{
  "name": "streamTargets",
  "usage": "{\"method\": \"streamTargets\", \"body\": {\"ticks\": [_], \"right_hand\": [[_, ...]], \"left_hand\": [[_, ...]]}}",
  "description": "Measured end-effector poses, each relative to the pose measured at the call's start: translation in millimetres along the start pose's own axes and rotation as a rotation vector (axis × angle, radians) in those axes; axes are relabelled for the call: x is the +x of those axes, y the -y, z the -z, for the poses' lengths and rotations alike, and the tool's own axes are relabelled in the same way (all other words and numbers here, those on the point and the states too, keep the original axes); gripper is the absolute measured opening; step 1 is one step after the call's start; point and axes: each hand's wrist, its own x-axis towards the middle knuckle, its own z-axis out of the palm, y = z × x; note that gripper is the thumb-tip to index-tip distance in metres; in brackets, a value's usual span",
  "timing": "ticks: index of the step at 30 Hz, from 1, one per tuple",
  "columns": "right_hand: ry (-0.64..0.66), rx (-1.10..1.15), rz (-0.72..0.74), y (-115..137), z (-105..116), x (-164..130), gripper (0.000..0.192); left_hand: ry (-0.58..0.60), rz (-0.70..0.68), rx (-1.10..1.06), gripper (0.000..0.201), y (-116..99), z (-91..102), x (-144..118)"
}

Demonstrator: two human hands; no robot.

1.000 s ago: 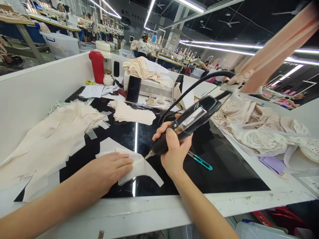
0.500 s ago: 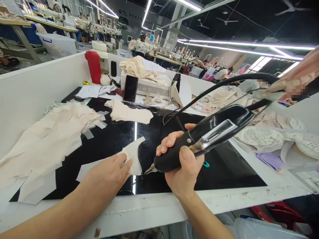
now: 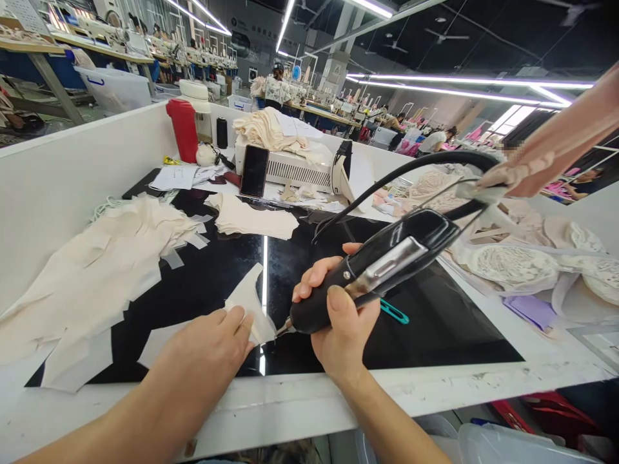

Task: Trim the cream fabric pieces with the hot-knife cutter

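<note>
My left hand point(image 3: 207, 345) pinches a small cream fabric piece point(image 3: 247, 298) against the glossy black board point(image 3: 294, 277). A white backing sheet point(image 3: 162, 340) shows under and beside that hand. Wrapped around the black grip of a corded pen-like hand tool point(image 3: 316, 309) is my right hand point(image 3: 341, 328), its thumb along the lever side. The tool's thin metal tip points down-left at the lower right corner of the fabric piece; whether it touches cannot be made out. A teal craft knife point(image 3: 394, 311) lies on the board behind the right hand.
Layered cream fabric pieces point(image 3: 111, 258) cover the left side, and a smaller stack point(image 3: 256, 216) lies behind. A phone point(image 3: 254, 171) leans against a white vented box point(image 3: 300, 174). Lace bras point(image 3: 512, 267) are heaped at the right. Beige cloth point(image 3: 532, 164) hangs around the tool's cable.
The hand tool has moved left with my right hand, its tip now at the fabric's corner. My left hand has turned the fabric piece slightly leftward. More of the teal knife shows.
</note>
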Motion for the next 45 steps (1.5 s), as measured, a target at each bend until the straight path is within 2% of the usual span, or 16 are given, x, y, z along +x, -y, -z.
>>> {"method": "streamTargets", "body": {"ticks": [3, 6, 10, 12, 15, 21, 32, 38, 45], "right_hand": [[-0.003, -0.007, -0.005, 0.5, 0.3, 0.3, 0.038], [-0.010, -0.001, -0.005, 0.9, 0.4, 0.4, 0.039], [-0.015, 0.000, -0.021, 1.2, 0.8, 0.6, 0.040], [-0.015, -0.003, -0.027, 1.0, 1.2, 0.9, 0.040], [-0.008, 0.007, -0.021, 0.5, 1.6, 0.8, 0.039], [0.002, 0.016, -0.007, 1.3, 0.5, 0.3, 0.038], [-0.006, -0.030, -0.007, 4.0, -1.9, 3.3, 0.036], [-0.081, -0.033, 0.003, 1.3, -9.8, 15.1, 0.038], [-0.051, -0.071, -0.017, -4.8, -10.4, 12.3, 0.035]], "left_hand": [[-0.049, -0.084, 0.031, 0.017, -5.7, 2.2, 1.1], [-0.123, -0.213, -0.060, 0.021, -8.6, 0.8, 6.5], [-0.022, -0.296, -0.129, 0.022, -1.4, -5.5, 11.9], [-0.001, -0.303, -0.186, 0.023, 5.2, -8.0, 11.8], [-0.030, -0.300, -0.270, 0.029, 14.4, -10.5, 8.8], [-0.039, -0.257, -0.327, 0.039, 23.9, -13.8, 4.6], [-0.048, -0.227, -0.391, 0.040, 23.5, -13.0, 4.4], [-0.095, -0.238, -0.416, 0.039, 22.7, -16.5, 3.9], [-0.077, -0.182, -0.407, 0.041, 22.4, -18.5, 1.3]]}}
